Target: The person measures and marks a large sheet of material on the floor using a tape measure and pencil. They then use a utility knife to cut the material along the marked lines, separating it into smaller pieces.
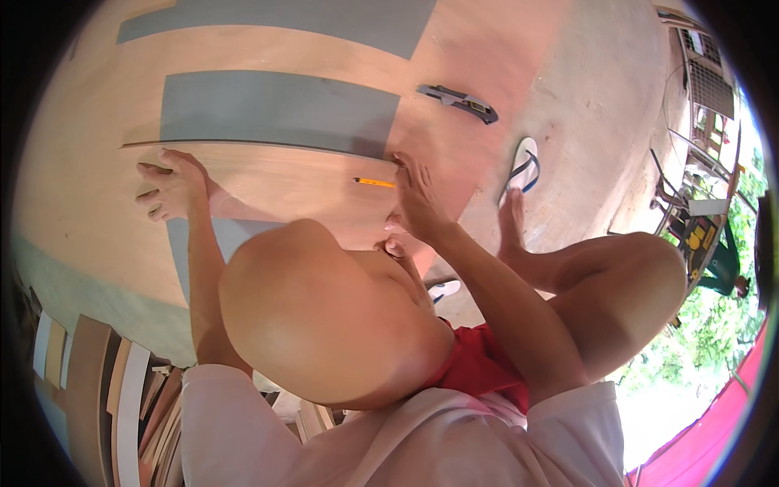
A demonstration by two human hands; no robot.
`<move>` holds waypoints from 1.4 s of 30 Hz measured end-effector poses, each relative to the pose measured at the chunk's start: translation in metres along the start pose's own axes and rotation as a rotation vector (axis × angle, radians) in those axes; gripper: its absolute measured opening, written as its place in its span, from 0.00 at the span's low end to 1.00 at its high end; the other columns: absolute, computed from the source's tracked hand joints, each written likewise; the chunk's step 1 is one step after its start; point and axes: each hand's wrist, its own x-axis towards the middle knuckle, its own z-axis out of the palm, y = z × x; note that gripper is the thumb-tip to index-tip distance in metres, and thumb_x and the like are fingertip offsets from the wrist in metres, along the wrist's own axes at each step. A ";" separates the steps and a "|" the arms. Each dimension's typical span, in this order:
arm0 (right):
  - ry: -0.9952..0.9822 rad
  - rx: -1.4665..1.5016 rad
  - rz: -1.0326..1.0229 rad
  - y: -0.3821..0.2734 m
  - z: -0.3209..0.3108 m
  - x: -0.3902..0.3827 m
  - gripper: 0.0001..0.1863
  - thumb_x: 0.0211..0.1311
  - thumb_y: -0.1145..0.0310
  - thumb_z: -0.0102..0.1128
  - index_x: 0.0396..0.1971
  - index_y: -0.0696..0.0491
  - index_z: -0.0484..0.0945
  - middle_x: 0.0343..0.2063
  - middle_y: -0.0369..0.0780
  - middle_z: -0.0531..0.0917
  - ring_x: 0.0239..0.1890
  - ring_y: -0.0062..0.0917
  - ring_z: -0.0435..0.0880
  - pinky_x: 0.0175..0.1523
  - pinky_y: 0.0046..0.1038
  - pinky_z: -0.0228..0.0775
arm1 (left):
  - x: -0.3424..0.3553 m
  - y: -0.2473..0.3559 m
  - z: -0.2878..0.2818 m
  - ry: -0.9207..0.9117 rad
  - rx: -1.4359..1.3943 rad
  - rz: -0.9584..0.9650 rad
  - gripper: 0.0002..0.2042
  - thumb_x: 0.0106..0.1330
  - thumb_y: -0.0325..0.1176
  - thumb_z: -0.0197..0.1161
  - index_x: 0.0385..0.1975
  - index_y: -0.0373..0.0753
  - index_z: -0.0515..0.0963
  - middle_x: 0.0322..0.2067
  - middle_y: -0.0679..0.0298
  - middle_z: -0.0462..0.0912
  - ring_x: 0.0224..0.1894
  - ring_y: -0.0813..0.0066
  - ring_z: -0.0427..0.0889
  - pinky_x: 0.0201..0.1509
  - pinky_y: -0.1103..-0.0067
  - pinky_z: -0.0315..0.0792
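A long pale wood strip with a thin dark edge lies across a large wood-coloured sheet with grey rectangular areas. My left hand is at the strip's left end, fingers spread and thumb pointing toward the dark edge. At the right end my right hand rests with its fingers stretched out, their tips close to the edge. A yellow-orange pencil lies on the strip against my right hand, which hides its right end. Beyond that hand, a grey and black utility knife lies on the sheet.
My bent knee rises between my arms and covers part of the surface. A white flip-flop is under my foot at the right. Wood offcuts stand at lower left. A person in dark green is at far right.
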 end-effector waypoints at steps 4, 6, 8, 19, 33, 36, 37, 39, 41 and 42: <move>-0.024 -0.028 -0.031 -0.008 -0.011 0.004 0.45 0.37 0.69 0.85 0.56 0.66 0.68 0.68 0.54 0.64 0.72 0.53 0.64 0.74 0.50 0.58 | -0.004 0.000 -0.005 -0.009 0.002 -0.035 0.40 0.71 0.71 0.37 0.80 0.60 0.55 0.76 0.33 0.41 0.66 0.23 0.57 0.68 0.42 0.59; -0.027 -0.028 0.027 -0.017 -0.025 0.020 0.38 0.49 0.69 0.81 0.57 0.66 0.68 0.61 0.57 0.68 0.65 0.54 0.69 0.68 0.48 0.65 | -0.008 0.007 -0.018 -0.039 -0.021 -0.052 0.40 0.71 0.71 0.37 0.79 0.60 0.56 0.77 0.34 0.41 0.66 0.24 0.57 0.68 0.42 0.59; -0.055 -0.044 0.179 -0.022 -0.039 0.049 0.35 0.55 0.67 0.78 0.56 0.67 0.67 0.57 0.58 0.70 0.62 0.55 0.71 0.65 0.48 0.66 | 0.001 -0.005 -0.010 0.007 0.009 -0.041 0.40 0.70 0.71 0.38 0.79 0.59 0.56 0.77 0.34 0.39 0.68 0.22 0.56 0.69 0.42 0.58; 0.169 -0.512 0.310 0.143 -0.087 0.159 0.46 0.60 0.44 0.65 0.66 0.67 0.67 0.70 0.67 0.60 0.74 0.67 0.53 0.73 0.77 0.39 | 0.115 -0.112 0.151 0.271 0.284 0.046 0.38 0.70 0.76 0.38 0.77 0.69 0.60 0.80 0.64 0.55 0.81 0.42 0.50 0.75 0.36 0.43; 0.072 -0.607 0.248 0.140 -0.071 0.093 0.28 0.67 0.60 0.61 0.62 0.56 0.70 0.62 0.52 0.70 0.67 0.48 0.69 0.70 0.54 0.64 | 0.064 -0.067 0.115 0.516 0.081 0.212 0.39 0.75 0.70 0.42 0.82 0.64 0.48 0.78 0.37 0.50 0.69 0.09 0.58 0.58 0.21 0.58; 0.020 -1.084 -0.023 0.155 -0.082 0.085 0.19 0.65 0.63 0.59 0.51 0.58 0.76 0.51 0.47 0.77 0.53 0.38 0.78 0.59 0.40 0.70 | 0.052 -0.049 0.094 0.125 0.278 0.085 0.41 0.75 0.72 0.31 0.83 0.60 0.42 0.79 0.32 0.40 0.72 0.11 0.53 0.70 0.32 0.56; -0.113 -0.918 0.035 0.166 -0.094 0.074 0.21 0.62 0.61 0.66 0.49 0.59 0.79 0.48 0.48 0.81 0.52 0.41 0.82 0.56 0.43 0.74 | 0.011 -0.005 0.053 -0.058 0.194 0.047 0.41 0.74 0.73 0.29 0.83 0.60 0.42 0.79 0.32 0.37 0.74 0.13 0.50 0.73 0.34 0.52; -0.664 -0.600 0.001 0.138 -0.131 0.123 0.21 0.56 0.58 0.76 0.40 0.60 0.85 0.36 0.53 0.87 0.43 0.46 0.89 0.51 0.44 0.79 | 0.012 -0.001 0.018 -0.023 0.020 0.013 0.40 0.74 0.73 0.30 0.83 0.62 0.45 0.79 0.31 0.34 0.76 0.12 0.42 0.73 0.34 0.48; -0.765 -0.590 0.070 0.096 -0.174 0.168 0.17 0.53 0.60 0.76 0.35 0.58 0.86 0.32 0.51 0.88 0.38 0.45 0.89 0.46 0.46 0.80 | 0.021 -0.008 0.003 -0.010 -0.025 0.001 0.41 0.73 0.74 0.32 0.82 0.62 0.47 0.79 0.30 0.35 0.75 0.11 0.41 0.74 0.35 0.47; -0.720 -0.620 0.081 0.061 -0.206 0.184 0.16 0.56 0.60 0.74 0.36 0.58 0.85 0.32 0.50 0.87 0.38 0.43 0.87 0.45 0.45 0.79 | 0.029 -0.018 -0.004 0.023 -0.027 -0.002 0.41 0.72 0.74 0.32 0.82 0.62 0.48 0.79 0.30 0.35 0.75 0.11 0.41 0.74 0.35 0.47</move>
